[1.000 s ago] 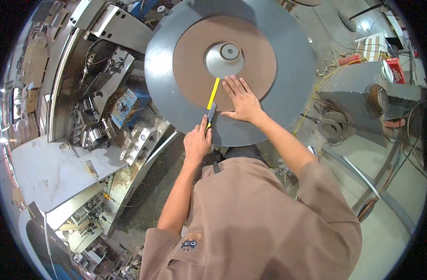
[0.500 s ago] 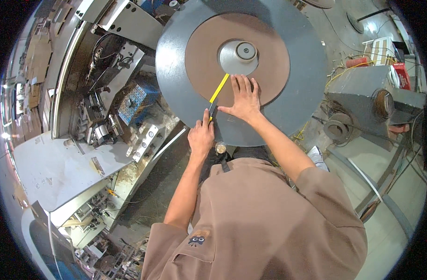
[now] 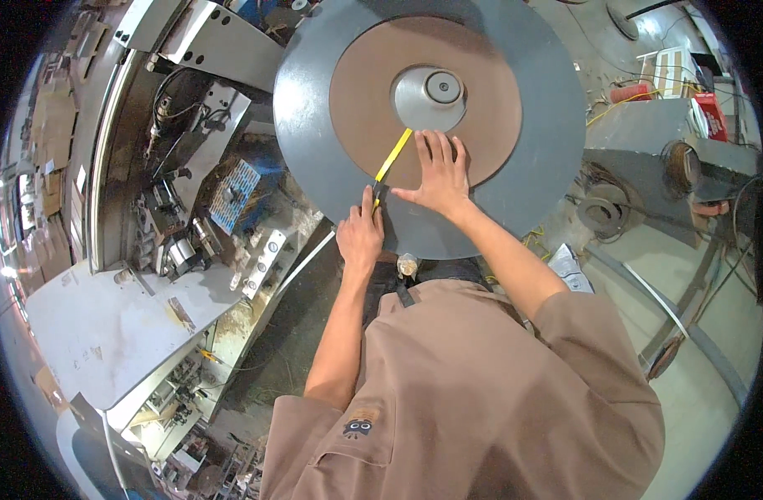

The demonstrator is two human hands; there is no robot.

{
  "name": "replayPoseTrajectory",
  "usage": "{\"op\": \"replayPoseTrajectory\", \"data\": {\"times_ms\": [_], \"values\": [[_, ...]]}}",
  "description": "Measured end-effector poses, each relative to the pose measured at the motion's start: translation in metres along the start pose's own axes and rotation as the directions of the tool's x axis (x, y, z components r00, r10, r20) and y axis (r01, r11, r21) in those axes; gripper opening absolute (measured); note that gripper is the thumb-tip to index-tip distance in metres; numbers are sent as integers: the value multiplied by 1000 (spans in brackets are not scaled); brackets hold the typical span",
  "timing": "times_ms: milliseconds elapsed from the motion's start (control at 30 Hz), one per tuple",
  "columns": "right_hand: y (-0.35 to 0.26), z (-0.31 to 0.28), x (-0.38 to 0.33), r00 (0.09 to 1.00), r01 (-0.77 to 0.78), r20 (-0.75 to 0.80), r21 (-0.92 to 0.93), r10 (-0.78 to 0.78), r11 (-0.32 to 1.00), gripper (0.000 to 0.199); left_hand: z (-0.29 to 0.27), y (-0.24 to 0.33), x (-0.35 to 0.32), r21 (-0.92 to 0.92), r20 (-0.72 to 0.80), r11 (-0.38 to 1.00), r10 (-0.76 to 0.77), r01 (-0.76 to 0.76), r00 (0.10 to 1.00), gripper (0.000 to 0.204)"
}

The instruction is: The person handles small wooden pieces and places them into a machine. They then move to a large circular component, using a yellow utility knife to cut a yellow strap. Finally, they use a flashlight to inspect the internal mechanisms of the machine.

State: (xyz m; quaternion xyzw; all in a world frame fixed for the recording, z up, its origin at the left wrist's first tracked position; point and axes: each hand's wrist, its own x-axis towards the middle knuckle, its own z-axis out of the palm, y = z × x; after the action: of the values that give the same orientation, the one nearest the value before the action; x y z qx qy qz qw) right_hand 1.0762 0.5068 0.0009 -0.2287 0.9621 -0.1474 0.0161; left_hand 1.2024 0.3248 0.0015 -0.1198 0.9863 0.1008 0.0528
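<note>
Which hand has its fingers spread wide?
The right hand, spread over the brown ring; the left hand curls around a slim tool instead.

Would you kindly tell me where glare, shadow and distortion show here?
Head view: bright glare on the left of the grey disc; head view: a shadow across that disc's far edge; head view: the tall metal rail bowed by the lens.

Fairly bright light whitens the left edge of the grey disc (image 3: 301, 108) with glare; soft shadow dims the shirt (image 3: 498, 375); a bright spot glows beyond the desk (image 3: 119, 333); straight lines bend toward the black rim.
</note>
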Motion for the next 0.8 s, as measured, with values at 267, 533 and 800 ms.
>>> {"op": "replayPoseTrajectory", "data": {"times_ms": [267,533,800], "values": [[-14,1,7,998,-55,11,-14,55,998,122,-4,-1,9,-62,-46,998,-23,20,999,47],[-18,2,7,999,-33,-14,-39,32,999,120,-58,-40,91,-378,-333,903,-337,202,881,48],[-5,-6,4,998,-50,-22,75,52,996,111,-110,-74,44,-396,-345,913,-249,100,905,63]]}}
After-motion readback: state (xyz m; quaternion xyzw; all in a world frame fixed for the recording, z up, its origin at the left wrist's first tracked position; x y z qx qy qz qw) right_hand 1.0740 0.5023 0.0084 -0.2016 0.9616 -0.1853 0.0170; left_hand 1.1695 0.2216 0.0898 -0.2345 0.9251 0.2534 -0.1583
